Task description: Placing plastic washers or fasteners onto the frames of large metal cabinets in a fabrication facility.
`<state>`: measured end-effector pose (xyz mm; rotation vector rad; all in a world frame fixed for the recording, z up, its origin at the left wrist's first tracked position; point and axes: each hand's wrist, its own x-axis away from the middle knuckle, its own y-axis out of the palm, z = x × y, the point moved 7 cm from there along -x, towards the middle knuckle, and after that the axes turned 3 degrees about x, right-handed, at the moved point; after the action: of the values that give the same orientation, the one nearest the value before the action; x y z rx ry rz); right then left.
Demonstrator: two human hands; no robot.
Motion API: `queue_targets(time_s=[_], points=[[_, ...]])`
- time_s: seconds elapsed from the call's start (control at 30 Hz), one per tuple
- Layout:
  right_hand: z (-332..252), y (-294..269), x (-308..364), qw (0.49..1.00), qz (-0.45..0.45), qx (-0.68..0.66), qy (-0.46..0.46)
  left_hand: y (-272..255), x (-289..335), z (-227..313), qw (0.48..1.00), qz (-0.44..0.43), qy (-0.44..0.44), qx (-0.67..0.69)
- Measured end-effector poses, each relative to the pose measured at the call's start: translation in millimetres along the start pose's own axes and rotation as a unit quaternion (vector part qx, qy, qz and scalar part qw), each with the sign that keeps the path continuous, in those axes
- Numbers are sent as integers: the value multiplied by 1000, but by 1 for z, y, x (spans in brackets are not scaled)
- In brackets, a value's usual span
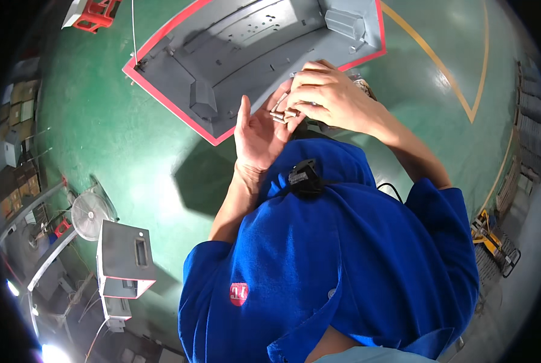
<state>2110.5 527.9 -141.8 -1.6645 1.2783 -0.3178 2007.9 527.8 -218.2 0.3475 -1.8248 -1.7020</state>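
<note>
Resting on the left hand (262, 137): small metal cylinders (277, 115), right hand (325, 94) close.

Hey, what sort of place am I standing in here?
Probably a factory or workshop: a big grey case with red edges is in front of you, small metal pieces lie in your left hand, and the green floor carries yellow lines.

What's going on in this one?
A person in a blue shirt holds small cylindrical metal pieces in the upturned left hand. The right hand bends over them; whether its fingers grip one is unclear. In front sits a grey housing with red edges, touched by neither hand as far as shows.
</note>
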Motion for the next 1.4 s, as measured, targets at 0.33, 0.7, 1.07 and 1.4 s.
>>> queue_targets(time_s=[0.33, 0.7, 1.07, 1.4], points=[[5, 40, 15, 999, -50, 12, -9, -42, 3, -10, 994, 93, 16, -49], [15, 58, 40, 997, -2, -39, 72, -63, -4, -17, 972, 131, -84, -175], [-20, 97, 7, 995, -3, -83, 50, -86, 22, 17, 972, 128, -69, -184], [-25, 135, 9, 999, 5, -23, 48, -113, 34, 33, 966, 153, -72, -196]])
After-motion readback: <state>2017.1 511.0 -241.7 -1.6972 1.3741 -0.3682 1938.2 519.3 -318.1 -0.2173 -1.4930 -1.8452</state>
